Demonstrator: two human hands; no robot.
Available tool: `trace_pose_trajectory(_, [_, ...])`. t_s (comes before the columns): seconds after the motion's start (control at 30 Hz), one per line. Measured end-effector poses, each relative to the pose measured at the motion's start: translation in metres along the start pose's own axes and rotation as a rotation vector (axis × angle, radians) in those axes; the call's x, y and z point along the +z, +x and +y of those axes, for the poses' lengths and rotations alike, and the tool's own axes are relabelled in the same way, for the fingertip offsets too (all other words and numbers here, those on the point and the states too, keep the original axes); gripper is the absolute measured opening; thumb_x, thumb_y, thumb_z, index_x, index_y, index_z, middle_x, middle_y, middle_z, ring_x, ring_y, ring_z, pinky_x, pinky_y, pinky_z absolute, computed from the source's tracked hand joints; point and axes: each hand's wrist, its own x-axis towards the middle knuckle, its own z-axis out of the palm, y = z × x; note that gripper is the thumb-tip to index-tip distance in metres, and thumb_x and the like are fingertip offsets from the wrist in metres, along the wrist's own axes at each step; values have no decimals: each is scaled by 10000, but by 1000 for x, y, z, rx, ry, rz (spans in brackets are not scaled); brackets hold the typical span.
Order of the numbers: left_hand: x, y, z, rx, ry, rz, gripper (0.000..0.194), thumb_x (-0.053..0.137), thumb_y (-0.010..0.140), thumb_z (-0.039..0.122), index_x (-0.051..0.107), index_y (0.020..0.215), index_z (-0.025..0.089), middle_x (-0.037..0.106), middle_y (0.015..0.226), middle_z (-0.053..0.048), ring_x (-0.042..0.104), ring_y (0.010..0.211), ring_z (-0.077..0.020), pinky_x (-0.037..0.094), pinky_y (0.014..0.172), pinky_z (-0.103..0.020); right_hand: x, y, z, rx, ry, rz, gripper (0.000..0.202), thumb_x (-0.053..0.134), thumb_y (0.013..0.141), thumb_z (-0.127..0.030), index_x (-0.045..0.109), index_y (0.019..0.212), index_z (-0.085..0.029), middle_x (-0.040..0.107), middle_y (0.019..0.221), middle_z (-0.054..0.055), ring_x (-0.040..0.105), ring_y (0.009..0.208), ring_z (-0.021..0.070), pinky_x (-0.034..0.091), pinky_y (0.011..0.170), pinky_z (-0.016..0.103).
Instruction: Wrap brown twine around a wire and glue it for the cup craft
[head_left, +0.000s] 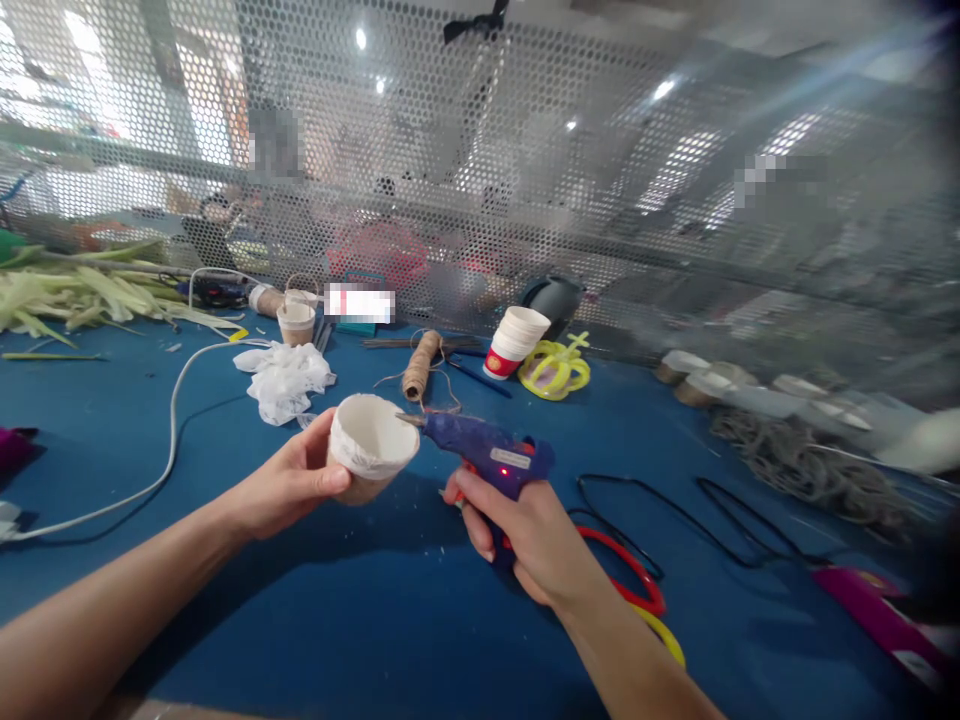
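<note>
My left hand [304,475] grips a small paper cup [373,440] from its left side, the thumb across the front. White fabric-like trim bands the cup's upper part, and its lower part is wrapped in brown twine. The mouth tilts up toward me, showing a white inside. In my right hand [517,530] is a blue hot glue gun [484,450], its fingers curled round the handle and a red light lit on its side. The nozzle points left and meets or nearly meets the cup's right rim; I cannot tell which.
Behind the cup lie crumpled white fabric [283,380], a twine spool [421,365], stacked paper cups [514,340] and a yellow crown-shaped piece [555,370]. Corn husks [90,295] spread at left. Black cord [637,485] and grey coils [810,460] lie right. A perforated metal screen [480,200] closes the back.
</note>
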Motion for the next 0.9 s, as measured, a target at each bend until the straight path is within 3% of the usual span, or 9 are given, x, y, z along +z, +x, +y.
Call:
trace_pose_trajectory(0.13, [-3,2,-1,-11,33,20,587,734,611,313,510,1146,226,574,1085,-62,522,946,-207,401,763,-265,-7,-1,-2,-86,-273,70,344,558,756,-431,542,540,-164,450,377,-23,470,406,110,401,436,247])
trace_pose_trajectory(0.27, [-7,3,-3,-18,34,20,572,742,599,289,523,1125,229,588,1034,-48,522,899,-186,400,755,-259,-19,-2,-7,-102,-431,-32,383,538,773,-432,514,492,-171,462,388,-16,469,387,99,422,446,243])
trace_pose_trajectory(0.53, [-6,1,2,-91,41,5,633,753,566,348,517,1140,221,559,1042,-59,500,939,-209,404,774,-274,-25,2,-7,-131,-467,-11,306,533,784,-406,577,633,-144,482,419,-22,464,393,90,417,427,226])
trace_pose_trajectory(0.9, [-9,0,2,-138,51,-33,600,751,570,354,543,1108,188,580,976,-61,521,845,-177,414,722,-240,-26,-2,-15,-74,-472,-24,231,588,738,-359,557,616,-166,471,397,-37,447,371,77,412,404,205])
